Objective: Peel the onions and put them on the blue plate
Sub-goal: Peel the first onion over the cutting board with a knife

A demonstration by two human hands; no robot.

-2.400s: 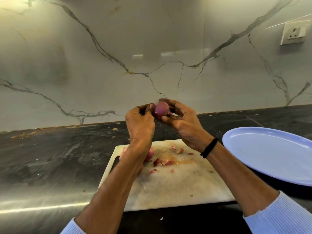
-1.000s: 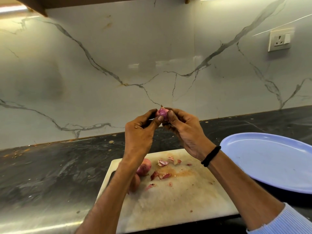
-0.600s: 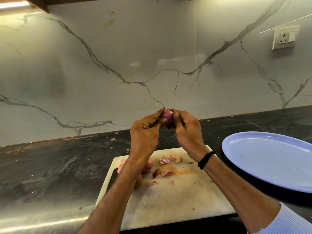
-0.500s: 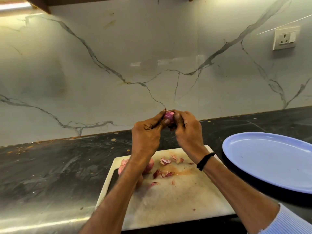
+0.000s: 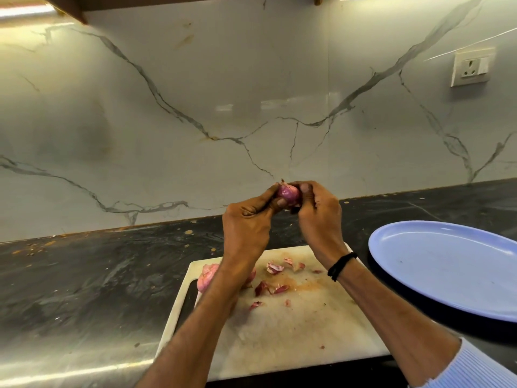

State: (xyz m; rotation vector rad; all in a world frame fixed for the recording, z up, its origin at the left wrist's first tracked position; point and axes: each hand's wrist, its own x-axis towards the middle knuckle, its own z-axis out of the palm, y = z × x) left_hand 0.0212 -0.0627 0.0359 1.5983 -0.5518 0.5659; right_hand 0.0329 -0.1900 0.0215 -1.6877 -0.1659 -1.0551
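Two bare hands hold a small purple-red onion [image 5: 288, 193] in the air above the far edge of a stained white rectangular cutting board [image 5: 293, 331], in front of a white marble backsplash with grey veins [image 5: 167, 107]. The left hand [image 5: 246, 231] pinches the onion's left side between thumb and forefinger. The right hand [image 5: 319, 217], with a black band [image 5: 342, 266] at the wrist, curls its fingers round the right side. The fingers of both hands cover the lower part of the bulb, leaving only its glossy top and a dry tip of skin in sight.

At the board's far left corner lies a pale pink onion [image 5: 205, 277], partly hidden by the left forearm, which crosses the board from the near edge. A sliver of pink shows on the other side of the arm, and it cannot be told whether that is the same bulb or a second one. Torn reddish scraps of onion skin [image 5: 272, 288] are scattered over the far half of the board, between the two forearms.

A round blue plate [image 5: 447, 264] sits on the dark, veined stone countertop [image 5: 98, 275] just right of the board, well apart from the held onion, and the frame edge cuts off its right side. Small brown specks dot the counter near the backsplash. A white wall socket [image 5: 471, 67] is mounted at the far right, a ribbed light-blue sleeve [image 5: 481, 368] fills the near right corner, and the underside of a wooden shelf [image 5: 70, 7] shows at the top left.
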